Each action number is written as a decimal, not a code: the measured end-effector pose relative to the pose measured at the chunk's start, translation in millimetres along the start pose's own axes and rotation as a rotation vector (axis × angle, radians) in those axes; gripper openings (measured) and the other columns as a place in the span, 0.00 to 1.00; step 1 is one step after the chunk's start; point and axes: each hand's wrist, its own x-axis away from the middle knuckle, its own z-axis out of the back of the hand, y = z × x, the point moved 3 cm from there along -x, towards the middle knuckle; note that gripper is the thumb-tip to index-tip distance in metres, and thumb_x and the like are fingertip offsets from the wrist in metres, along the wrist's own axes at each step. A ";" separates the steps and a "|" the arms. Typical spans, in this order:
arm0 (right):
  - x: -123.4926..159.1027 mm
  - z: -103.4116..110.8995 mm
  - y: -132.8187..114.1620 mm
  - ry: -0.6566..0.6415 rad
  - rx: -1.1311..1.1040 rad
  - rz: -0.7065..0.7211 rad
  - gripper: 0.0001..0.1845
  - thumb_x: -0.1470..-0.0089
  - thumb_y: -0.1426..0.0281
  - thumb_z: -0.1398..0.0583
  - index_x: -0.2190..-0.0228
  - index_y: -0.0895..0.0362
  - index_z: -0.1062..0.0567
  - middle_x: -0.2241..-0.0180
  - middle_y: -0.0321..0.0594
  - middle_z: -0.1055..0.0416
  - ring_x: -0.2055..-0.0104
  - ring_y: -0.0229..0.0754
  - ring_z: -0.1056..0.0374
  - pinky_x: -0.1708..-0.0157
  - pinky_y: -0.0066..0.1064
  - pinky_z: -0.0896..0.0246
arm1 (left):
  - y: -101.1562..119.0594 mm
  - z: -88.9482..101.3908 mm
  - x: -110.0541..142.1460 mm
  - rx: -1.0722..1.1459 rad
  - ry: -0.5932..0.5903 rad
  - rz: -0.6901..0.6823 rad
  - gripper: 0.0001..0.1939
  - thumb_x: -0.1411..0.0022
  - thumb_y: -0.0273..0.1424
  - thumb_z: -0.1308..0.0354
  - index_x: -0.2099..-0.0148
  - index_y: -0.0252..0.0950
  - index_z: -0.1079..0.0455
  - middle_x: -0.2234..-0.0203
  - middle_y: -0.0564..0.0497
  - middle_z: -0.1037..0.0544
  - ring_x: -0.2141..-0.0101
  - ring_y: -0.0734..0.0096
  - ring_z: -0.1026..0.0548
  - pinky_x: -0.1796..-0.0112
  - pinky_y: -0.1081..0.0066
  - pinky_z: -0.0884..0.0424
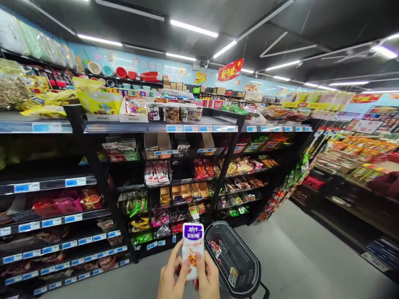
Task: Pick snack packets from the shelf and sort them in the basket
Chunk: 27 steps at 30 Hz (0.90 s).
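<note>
Both my hands hold a white snack packet (193,245) with a purple label at its top and a picture of food below. My left hand (172,270) grips its left edge, thumb on the front. On the right side my right hand (208,274) does the same, its thumb pressed over the lower front. Behind and to the right of the hands, a dark grey shopping basket (249,253) stands low down, with a few small packets (215,249) inside. Fingers behind the packet are partly hidden.
Black store shelves (162,128) with packaged snacks, small boxes and price tags face me. Plastic jars (172,113) and yellow bags (102,101) stand on top. Grey floor (293,245) runs along the right, beside another display (352,199).
</note>
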 end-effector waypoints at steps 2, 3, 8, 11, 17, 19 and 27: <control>-4.2 9.1 -7.0 -0.018 -0.003 0.012 0.22 0.47 0.50 0.42 0.72 0.58 0.29 0.83 0.30 0.38 0.87 0.29 0.48 0.89 0.21 0.51 | 5.4 -6.7 -5.3 0.000 -0.079 -0.039 0.29 0.35 0.44 0.51 0.36 0.36 0.45 0.77 0.54 0.26 0.75 0.73 0.28 0.72 0.77 0.30; -5.1 15.7 -11.8 -0.016 0.010 0.021 0.21 0.46 0.51 0.42 0.71 0.58 0.29 0.82 0.31 0.37 0.86 0.30 0.47 0.89 0.21 0.50 | 7.9 -11.8 -6.4 0.000 -0.107 -0.048 0.29 0.35 0.43 0.51 0.36 0.36 0.45 0.76 0.54 0.26 0.74 0.73 0.29 0.72 0.77 0.30; -6.1 49.3 -35.8 0.097 0.062 0.041 0.20 0.45 0.53 0.42 0.69 0.59 0.29 0.81 0.32 0.36 0.85 0.30 0.47 0.89 0.21 0.47 | 16.5 -41.6 2.1 0.002 -0.193 -0.077 0.29 0.33 0.38 0.52 0.33 0.37 0.50 0.74 0.54 0.27 0.75 0.75 0.30 0.69 0.76 0.30; -5.6 53.6 -38.0 0.153 0.048 0.047 0.20 0.45 0.53 0.43 0.69 0.59 0.29 0.82 0.31 0.37 0.86 0.29 0.48 0.90 0.20 0.49 | 14.5 -45.1 12.4 0.011 -0.263 -0.086 0.28 0.34 0.37 0.51 0.34 0.40 0.47 0.69 0.51 0.24 0.72 0.73 0.27 0.65 0.74 0.28; 9.2 40.6 -17.3 0.217 -0.022 0.040 0.20 0.44 0.54 0.43 0.75 0.58 0.33 0.83 0.29 0.40 0.87 0.28 0.50 0.90 0.19 0.50 | -2.4 -23.3 21.4 0.006 -0.286 -0.060 0.29 0.35 0.36 0.49 0.34 0.40 0.48 0.60 0.48 0.23 0.65 0.70 0.24 0.59 0.70 0.26; 15.4 40.3 -13.9 0.263 -0.030 0.039 0.20 0.44 0.53 0.43 0.74 0.58 0.33 0.83 0.29 0.40 0.87 0.28 0.50 0.91 0.19 0.51 | -7.1 -22.3 22.0 -0.006 -0.324 -0.084 0.28 0.36 0.37 0.47 0.35 0.39 0.45 0.62 0.47 0.22 0.67 0.70 0.24 0.62 0.71 0.26; 17.7 47.7 -28.1 0.319 -0.015 0.080 0.22 0.45 0.50 0.45 0.70 0.58 0.30 0.83 0.30 0.40 0.86 0.29 0.51 0.90 0.20 0.55 | -21.9 -47.2 26.0 0.109 -0.185 -0.108 0.28 0.38 0.42 0.47 0.37 0.41 0.39 0.73 0.52 0.24 0.79 0.75 0.29 0.75 0.78 0.28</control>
